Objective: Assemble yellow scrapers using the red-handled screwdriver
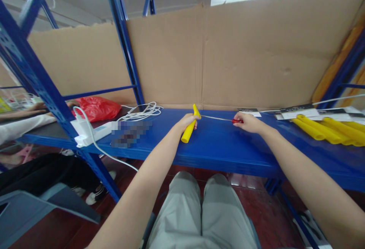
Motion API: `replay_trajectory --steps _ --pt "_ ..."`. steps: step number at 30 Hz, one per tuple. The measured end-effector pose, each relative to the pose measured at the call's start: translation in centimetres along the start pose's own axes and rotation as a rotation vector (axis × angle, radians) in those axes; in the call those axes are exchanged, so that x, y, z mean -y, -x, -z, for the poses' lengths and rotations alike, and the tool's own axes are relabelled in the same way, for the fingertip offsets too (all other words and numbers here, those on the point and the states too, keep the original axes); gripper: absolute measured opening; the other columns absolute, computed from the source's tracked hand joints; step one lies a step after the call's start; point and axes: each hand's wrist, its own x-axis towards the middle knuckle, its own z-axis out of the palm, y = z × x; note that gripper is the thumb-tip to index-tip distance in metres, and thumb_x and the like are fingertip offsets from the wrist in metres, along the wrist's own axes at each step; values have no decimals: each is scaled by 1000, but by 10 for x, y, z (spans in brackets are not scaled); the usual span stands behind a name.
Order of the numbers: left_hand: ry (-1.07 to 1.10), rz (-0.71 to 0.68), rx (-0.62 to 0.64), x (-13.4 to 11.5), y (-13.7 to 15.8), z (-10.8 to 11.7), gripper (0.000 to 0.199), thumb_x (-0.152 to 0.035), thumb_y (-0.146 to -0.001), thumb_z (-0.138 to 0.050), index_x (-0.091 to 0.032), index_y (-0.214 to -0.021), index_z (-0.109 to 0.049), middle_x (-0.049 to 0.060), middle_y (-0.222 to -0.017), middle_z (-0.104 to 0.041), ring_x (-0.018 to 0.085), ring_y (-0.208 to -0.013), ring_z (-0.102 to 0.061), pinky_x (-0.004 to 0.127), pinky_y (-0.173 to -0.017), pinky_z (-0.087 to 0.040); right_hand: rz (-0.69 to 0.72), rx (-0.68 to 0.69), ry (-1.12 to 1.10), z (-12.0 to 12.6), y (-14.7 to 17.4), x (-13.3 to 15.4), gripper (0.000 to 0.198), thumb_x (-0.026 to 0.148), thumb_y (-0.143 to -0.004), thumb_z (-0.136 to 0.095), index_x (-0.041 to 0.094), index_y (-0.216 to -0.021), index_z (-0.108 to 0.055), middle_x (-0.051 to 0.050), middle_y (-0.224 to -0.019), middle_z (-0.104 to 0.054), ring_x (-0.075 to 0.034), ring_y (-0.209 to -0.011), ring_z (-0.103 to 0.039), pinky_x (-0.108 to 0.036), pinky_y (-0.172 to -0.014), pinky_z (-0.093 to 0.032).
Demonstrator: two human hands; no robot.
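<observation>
The left hand (190,121) is closed around a yellow tube (186,135) over the blue table (221,142); the right hand (248,122), apart from it, grips a red-handled screwdriver (236,121), shaft pointing toward the tube

Head-worn view, forward and down
</observation>
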Motion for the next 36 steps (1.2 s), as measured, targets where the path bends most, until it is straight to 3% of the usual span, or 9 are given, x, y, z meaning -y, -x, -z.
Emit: replay_trajectory --steps 9,21,29,36 --pt "80 48 -56 -1 3 1 11 -6 -75 -49 -15 -70 -54 -2 -44 -51 11 -40 -49 21 -46 -42 8 -16 41 1 0 0 5 21 -77 -56 23 -82 -53 -7 -84 -69 -21 -79 -65 -31 -70 -48" --pt "-59 3 -36 -5 9 2 18 -6 -77 -52 -16 -62 -52 -1 -42 -51 11 -39 -49 23 -48 -42 -1 -36 92 1 2 -3 6 19 -80 -54 24 -83 -53 -6 -83 -69 -20 -78 -65 -29 -70 -47" --pt "-114 -14 -24 -5 10 1 15 -6 -77 -53 -15 -65 -53 -3 -42 -51 11 -40 -51 22 -49 -42 58 -79 117 -4 -1 -15 8 19 -78 -56 23 -84 -53 -6 -81 -69 -20 -74 -65 -29 -67 -48" --pt "-103 6 -52 -5 10 -1 13 -5 -79 -51 -15 -70 -53 -4 -41 -50 10 -38 -50 21 -47 -41 0 -47 114 0 1 -6 8 17 -79 -55 22 -84 -52 -9 -86 -70 -21 -78 -66 -31 -70 -48"
